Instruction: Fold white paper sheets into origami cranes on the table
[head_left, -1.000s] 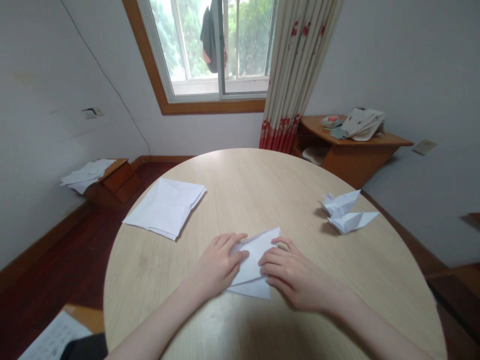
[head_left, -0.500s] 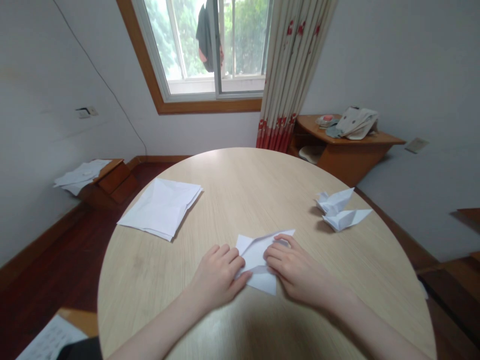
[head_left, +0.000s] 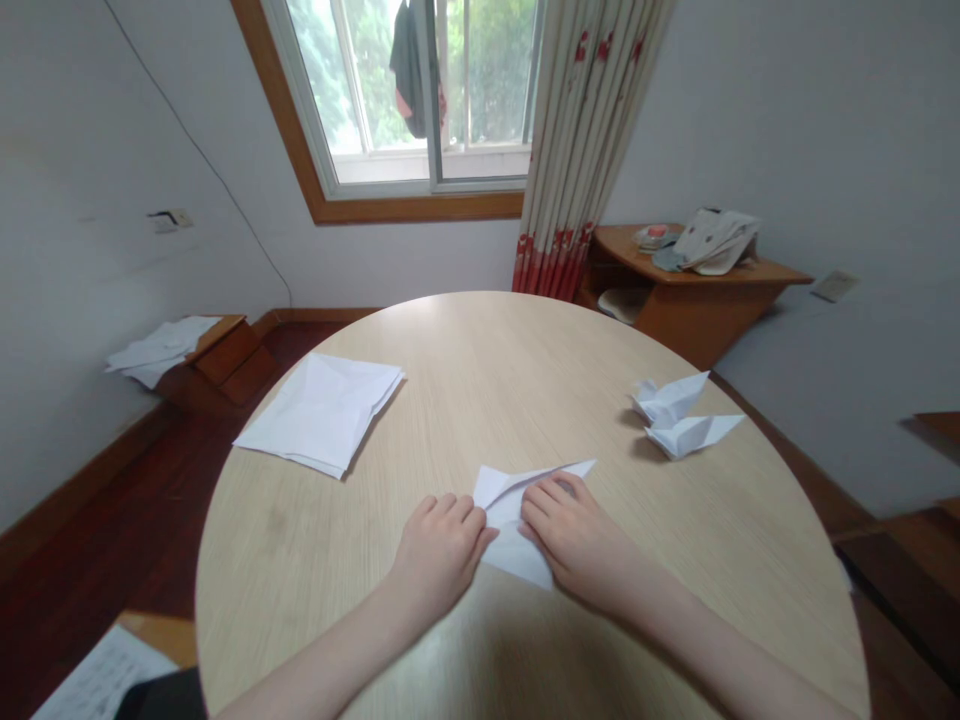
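A partly folded sheet of white paper [head_left: 517, 552] lies on the round wooden table in front of me, its upper flap raised a little. My left hand [head_left: 442, 545] grips the paper's left edge, fingers curled and thumb along the near side. On the right part, my right hand [head_left: 566, 530] is closed with its fingertips on the paper, hiding some of the folds. Two folded paper birds [head_left: 694, 432] stand close together on the table to the right.
A stack of white paper sheets [head_left: 322, 415] lies at the table's left. The round table [head_left: 480, 350] has a curved edge. Behind it, a wooden corner desk [head_left: 697, 290] holds a cloth bag [head_left: 718, 240]. More papers [head_left: 161, 345] rest on a low cabinet at left.
My right hand's fingers have drawn in and shifted slightly left over the paper. The near flap now lies flatter, and my left thumb sits a little higher.
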